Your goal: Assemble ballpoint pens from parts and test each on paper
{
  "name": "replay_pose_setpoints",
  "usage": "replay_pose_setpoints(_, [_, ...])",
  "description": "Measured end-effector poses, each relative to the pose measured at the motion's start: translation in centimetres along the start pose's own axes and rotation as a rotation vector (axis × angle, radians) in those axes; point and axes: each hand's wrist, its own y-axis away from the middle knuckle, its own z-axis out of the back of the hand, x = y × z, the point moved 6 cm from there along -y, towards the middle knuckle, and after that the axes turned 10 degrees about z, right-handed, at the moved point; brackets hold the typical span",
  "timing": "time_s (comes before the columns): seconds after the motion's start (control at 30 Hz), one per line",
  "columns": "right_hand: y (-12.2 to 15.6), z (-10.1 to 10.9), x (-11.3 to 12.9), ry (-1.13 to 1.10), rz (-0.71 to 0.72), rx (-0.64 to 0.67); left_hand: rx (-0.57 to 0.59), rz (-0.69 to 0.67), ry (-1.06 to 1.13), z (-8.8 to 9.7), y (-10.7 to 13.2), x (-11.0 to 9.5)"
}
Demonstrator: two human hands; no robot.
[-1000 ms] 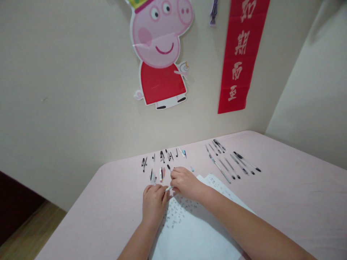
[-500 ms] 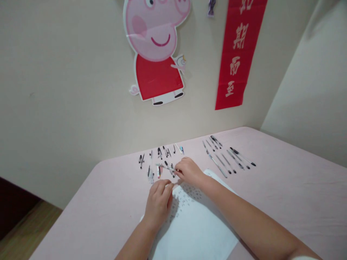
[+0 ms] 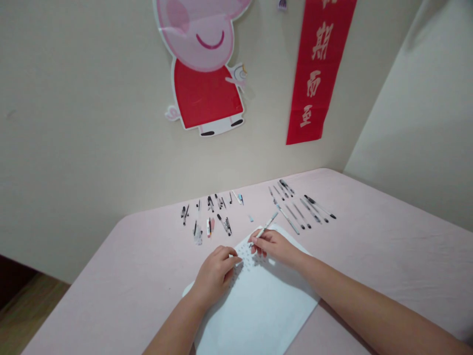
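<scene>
A slim, light-coloured pen (image 3: 268, 224) slants up and right from my right hand (image 3: 271, 245), which is closed around it in a writing grip. Its lower end points down at a white sheet of paper (image 3: 254, 305). Small dark marks cover the upper part of that sheet. My left hand (image 3: 218, 268) rests on the paper's left side, fingers loosely bent and apart, with nothing seen in it. A small light-blue piece, perhaps a pen cap (image 3: 251, 218), lies on the pink tabletop beyond the paper.
Several dark pens and pen parts (image 3: 224, 224) lie in small groups beyond my left hand. Off to the right are several more pens (image 3: 310, 209), roughly in rows. The pink-covered table (image 3: 388, 251) meets a wall bearing a cartoon pig cutout (image 3: 207, 93) and a red banner (image 3: 308, 88).
My right hand has come back onto the paper, turning the pen from lying leftward to slanting up. A light-blue piece now shows on the table. My left hand stays on the sheet.
</scene>
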Motion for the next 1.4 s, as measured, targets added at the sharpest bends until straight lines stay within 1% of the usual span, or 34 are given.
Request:
replay_pose_setpoints(0.1, [1.4,-0.7,-0.4,0.121,-0.013,0.044,0.038,-0.014,0.012,-0.1,0.0,-0.6])
replay_pose_setpoints(0.17, [2.0,-0.7,-0.8,0.236,-0.004,0.041,0.055,-0.021,0.014,-0.1,0.0,-1.0])
replay_pose_setpoints(0.27, [2.7,-0.6,-1.4,0.32,-0.002,0.025,0.089,-0.041,0.011,-0.2,0.0,-1.4])
replay_pose_setpoints(0.43, [3.3,-0.1,-1.7,0.446,-0.026,0.022,0.137,-0.062,-0.039,-0.9,0.1,-1.6])
replay_pose_setpoints(0.6, [3.3,0.1,-1.2,0.571,0.029,0.057,0.143,-0.061,-0.068,-1.2,0.1,-1.4])
replay_pose_setpoints(0.73, [3.2,-0.2,-1.3,0.607,0.04,0.103,0.144,-0.066,-0.065,-1.1,0.2,-1.7])
replay_pose_setpoints(0.9, [3.2,-0.4,-1.3,0.608,0.048,0.114,0.194,-0.077,-0.099,-1.3,0.4,-2.6])
replay_pose_setpoints(1.0, [3.2,-0.4,-1.2,0.618,0.048,0.117,0.195,-0.074,-0.11,-1.3,0.4,-2.9])
replay_pose_setpoints(1.2, [3.1,-0.5,-1.3,0.591,0.04,0.131,0.193,-0.067,-0.098,-1.4,0.4,-2.7])
replay_pose_setpoints(1.4, [3.1,-0.5,-1.3,0.619,0.046,0.126,0.196,-0.063,-0.099,-1.5,0.4,-2.6])
